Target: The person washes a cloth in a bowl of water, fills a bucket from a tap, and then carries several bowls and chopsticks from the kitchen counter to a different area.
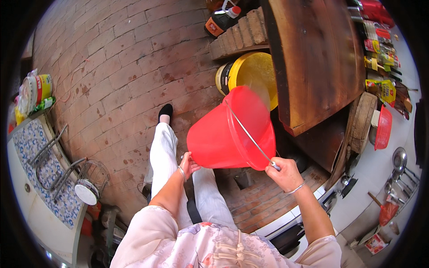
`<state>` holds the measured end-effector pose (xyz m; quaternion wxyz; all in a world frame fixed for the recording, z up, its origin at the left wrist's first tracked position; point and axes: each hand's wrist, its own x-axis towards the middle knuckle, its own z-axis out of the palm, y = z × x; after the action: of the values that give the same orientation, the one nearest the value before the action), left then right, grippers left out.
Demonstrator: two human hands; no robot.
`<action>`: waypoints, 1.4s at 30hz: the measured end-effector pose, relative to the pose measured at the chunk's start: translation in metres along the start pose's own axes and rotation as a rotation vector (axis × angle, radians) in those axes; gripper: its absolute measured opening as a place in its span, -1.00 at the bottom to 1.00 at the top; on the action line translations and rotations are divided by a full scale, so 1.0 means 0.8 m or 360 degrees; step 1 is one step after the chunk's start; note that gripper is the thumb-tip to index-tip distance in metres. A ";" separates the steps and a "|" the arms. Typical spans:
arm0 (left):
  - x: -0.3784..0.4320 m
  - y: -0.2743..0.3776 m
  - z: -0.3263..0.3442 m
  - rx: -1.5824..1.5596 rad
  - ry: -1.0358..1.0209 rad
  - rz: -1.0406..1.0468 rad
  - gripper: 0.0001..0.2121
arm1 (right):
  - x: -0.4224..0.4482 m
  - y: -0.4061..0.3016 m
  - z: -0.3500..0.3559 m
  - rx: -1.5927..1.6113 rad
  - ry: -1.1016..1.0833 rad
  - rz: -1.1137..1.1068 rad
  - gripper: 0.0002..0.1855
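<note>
A red plastic bucket (pixel 214 134) is tilted, its mouth facing the yellow plastic bucket (pixel 238 75) beyond it. A blurred pale stream runs from the red rim into the yellow bucket, which looks wet inside. With my right hand (pixel 285 172) I grip the white grip of the wire handle (pixel 248 134) at the red bucket's near rim. My left hand (pixel 189 165) supports the red bucket at its base, fingers partly hidden behind it. The yellow bucket stands on the brick floor (pixel 127 63), partly behind the edge of a thick wooden board.
The thick wooden board (pixel 318 67) juts out at the right above the yellow bucket. Stacked bricks (pixel 244 30) and a dark bottle with a red cap (pixel 221 21) stand beyond. Left is a counter with patterned covering (pixel 43 164); utensils (pixel 399 177) hang at the right.
</note>
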<state>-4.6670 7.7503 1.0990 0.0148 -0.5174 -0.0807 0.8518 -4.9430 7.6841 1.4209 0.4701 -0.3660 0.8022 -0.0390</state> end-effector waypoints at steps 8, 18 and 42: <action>-0.011 -0.004 0.000 -0.0005 0.0012 -0.0036 -0.43 | 0.000 0.010 0.008 -0.0035 -0.0035 0.0026 -0.77; 0.011 -0.015 -0.009 -0.0044 0.0232 0.0006 -0.54 | -0.003 0.019 0.015 -0.0007 0.0023 -0.0018 -0.76; -0.009 -0.016 0.003 -0.0022 0.0027 -0.0056 -0.52 | -0.002 0.049 -0.012 0.0018 0.0117 -0.0208 -0.79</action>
<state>-4.6666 7.7618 1.1080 0.0270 -0.5232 -0.0954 0.8464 -4.9719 7.7112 1.4115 0.4388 -0.4133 0.7930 -0.0875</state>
